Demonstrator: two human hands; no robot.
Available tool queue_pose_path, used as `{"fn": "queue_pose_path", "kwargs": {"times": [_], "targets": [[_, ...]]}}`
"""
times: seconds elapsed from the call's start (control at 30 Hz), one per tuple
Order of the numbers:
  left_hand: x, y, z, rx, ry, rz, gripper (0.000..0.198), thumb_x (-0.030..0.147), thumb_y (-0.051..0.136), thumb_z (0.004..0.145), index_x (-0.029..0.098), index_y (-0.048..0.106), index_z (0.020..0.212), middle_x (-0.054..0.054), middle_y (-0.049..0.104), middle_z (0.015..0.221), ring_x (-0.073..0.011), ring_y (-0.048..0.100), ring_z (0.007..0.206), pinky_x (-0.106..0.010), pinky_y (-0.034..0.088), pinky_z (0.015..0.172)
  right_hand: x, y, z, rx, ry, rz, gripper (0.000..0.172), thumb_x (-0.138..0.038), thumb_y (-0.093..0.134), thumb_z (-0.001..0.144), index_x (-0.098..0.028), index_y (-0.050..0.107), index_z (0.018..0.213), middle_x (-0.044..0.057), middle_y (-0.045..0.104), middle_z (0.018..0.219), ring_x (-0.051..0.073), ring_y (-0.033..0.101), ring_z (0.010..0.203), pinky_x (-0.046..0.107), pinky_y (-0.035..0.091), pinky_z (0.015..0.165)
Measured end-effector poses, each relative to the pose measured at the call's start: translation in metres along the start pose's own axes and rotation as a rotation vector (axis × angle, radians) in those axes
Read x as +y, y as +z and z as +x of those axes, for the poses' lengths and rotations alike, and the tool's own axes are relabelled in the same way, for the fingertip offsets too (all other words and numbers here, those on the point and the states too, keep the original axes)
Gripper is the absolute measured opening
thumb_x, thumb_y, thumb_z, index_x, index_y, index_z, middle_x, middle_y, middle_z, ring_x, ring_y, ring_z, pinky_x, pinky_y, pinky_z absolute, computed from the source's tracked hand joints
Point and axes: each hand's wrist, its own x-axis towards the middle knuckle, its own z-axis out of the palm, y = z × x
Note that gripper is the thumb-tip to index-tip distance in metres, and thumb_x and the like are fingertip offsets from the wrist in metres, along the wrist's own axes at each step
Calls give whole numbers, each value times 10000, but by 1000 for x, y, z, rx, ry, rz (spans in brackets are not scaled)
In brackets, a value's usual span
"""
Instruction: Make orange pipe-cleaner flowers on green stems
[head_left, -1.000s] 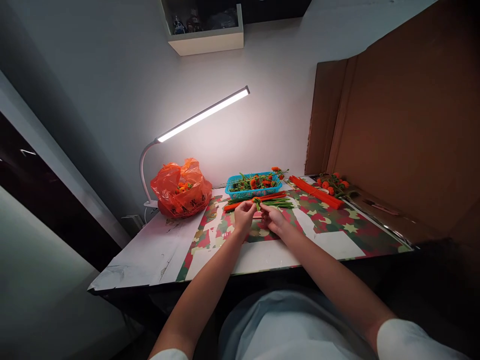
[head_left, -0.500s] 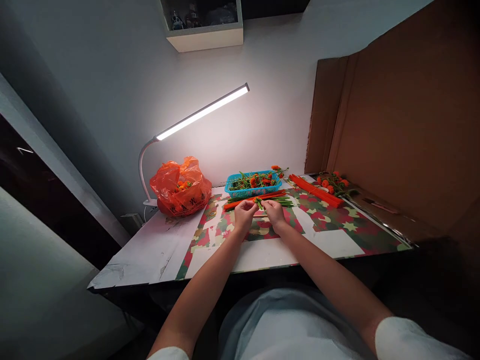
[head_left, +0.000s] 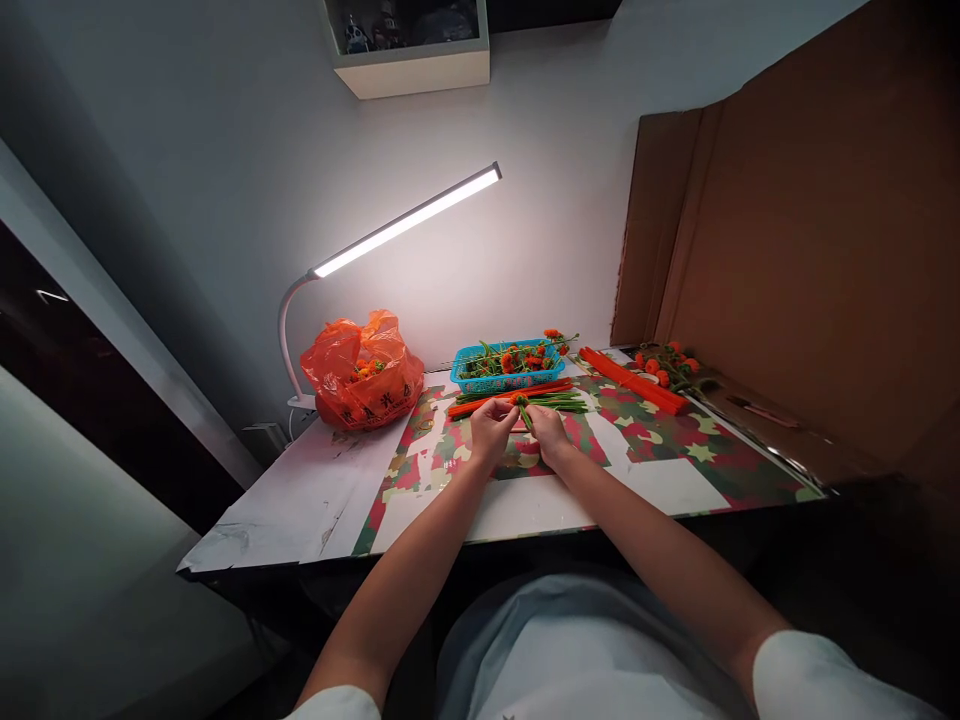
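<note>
Both the left hand and the right hand have their fingertips drawn together on one small green stem piece, held between them over the table, in front of the blue plastic basket. The pinch looks nearly closed on each side; exactly where each finger presses is hidden.

With so small a piece, a loose pinch could let it slip or spring out of shape, and uneven pulling might bend or kink it. If dropped, it could get lost among the loose green stems just behind, being much the same colour. A sideways knock might roll those stems out of line.

Counted: one basket, one orange plastic bag, one lit desk lamp, and two groups of red stems, one before the basket and one to the right. One cluster of orange flowers lies beyond that second group, showing roughly half a dozen heads. Overlap leaves the basket's flowers and the individual stems uncountable.
</note>
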Motion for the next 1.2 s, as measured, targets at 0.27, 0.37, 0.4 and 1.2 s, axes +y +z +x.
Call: {"fn": "queue_pose_path", "kwargs": {"times": [0.27,0.37,0.4,1.2], "targets": [[-2,-6,6,-57,-130,-102,352,412,805,521,146,591,605,19,583,592,-87,540,558,-232,474,591,0,-5,3,-65,-14,-31,249,-377,507,643,-224,375,497,-34,393,498,120,342,510,260,303,487],[-1,-6,7,-63,-204,-196,397,427,812,505,148,556,623,33,560,615,-92,569,602,-268,530,657,-2,-10,7,70,-139,-70,204,-383,507,685,-203,535,595,-8,518,611,144,449,606,264,366,572],[-1,-6,7,-66,-228,-215,404,421,815,499,150,545,628,36,554,620,-95,573,607,-279,542,659,-4,-11,8,105,-184,-93,204,-377,507,703,-196,597,678,4,555,673,151,476,642,268,382,599],[1,-9,0,-39,120,170,132,293,699,668,206,628,736,-8,619,704,-143,590,676,-223,460,568,-4,-9,-6,88,-657,-495,118,-209,558,779,-201,675,798,66,683,830,227,593,829,349,435,785]]}}
